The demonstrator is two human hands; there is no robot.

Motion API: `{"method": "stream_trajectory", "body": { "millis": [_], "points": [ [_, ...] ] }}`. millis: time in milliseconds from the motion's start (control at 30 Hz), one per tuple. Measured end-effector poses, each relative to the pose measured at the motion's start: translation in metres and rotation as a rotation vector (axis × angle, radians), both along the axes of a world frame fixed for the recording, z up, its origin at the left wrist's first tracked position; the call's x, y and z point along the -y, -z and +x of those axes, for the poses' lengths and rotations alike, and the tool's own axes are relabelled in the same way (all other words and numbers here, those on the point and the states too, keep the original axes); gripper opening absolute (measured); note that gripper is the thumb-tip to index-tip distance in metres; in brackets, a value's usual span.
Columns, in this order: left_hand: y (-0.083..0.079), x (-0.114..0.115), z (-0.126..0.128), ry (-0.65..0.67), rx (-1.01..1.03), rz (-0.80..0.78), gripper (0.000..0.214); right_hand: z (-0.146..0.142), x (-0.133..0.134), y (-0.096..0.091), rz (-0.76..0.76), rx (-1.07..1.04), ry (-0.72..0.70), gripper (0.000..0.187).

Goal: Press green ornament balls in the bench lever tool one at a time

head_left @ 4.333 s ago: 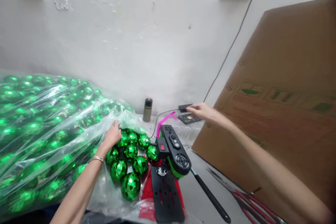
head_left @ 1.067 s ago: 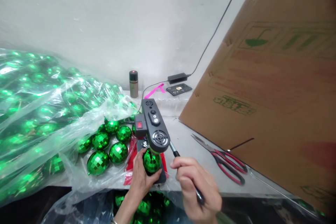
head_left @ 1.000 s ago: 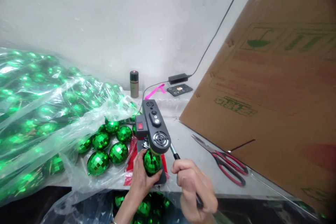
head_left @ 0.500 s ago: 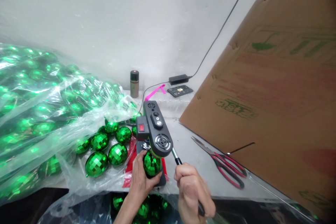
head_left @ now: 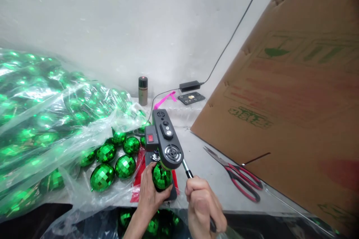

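My left hand is wrapped round a green mirrored ball ornament, thumb on its right side. The ball sits under the round front end of a black machine head, which has a red switch box on its left. In my right hand is the black-gripped metal lever that comes out from the machine's right side. Several loose green ball ornaments lie left of the machine. Beneath it shows a red sheet.
Clear plastic bags full of green balls fill the left. Red-handled scissors lie at right beside a large cardboard box. Behind stand a small bottle, a black power adapter, a dark phone-like slab and pink ribbon.
The whole view has shifted very slightly. Both hands keep their grips on the ball and the lever, with no clear movement of either.
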State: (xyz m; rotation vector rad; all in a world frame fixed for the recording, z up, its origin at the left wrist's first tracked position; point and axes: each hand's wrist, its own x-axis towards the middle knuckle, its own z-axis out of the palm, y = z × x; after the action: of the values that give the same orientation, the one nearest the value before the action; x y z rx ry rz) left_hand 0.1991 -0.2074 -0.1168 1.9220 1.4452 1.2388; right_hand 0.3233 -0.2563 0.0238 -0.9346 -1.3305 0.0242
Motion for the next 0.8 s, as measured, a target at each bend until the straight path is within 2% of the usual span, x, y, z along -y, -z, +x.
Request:
{"method": "stream_trajectory", "body": {
  "millis": [333,467,800],
  "points": [
    [-0.0005,-0.0015,-0.0047,0.027,-0.028,-0.060,0.072,-0.0032,0.0001,0.0050,-0.005,-0.046,-0.004,0.030],
    [-0.0027,-0.0008,-0.0013,-0.019,0.019,-0.095,0.073,-0.0034,-0.0013,0.0043,0.004,-0.048,-0.003,0.031],
    [-0.0068,-0.0013,0.0027,-0.024,0.079,-0.141,0.073,-0.0060,-0.0026,0.0007,0.003,-0.062,0.012,0.033]
  ]
}}
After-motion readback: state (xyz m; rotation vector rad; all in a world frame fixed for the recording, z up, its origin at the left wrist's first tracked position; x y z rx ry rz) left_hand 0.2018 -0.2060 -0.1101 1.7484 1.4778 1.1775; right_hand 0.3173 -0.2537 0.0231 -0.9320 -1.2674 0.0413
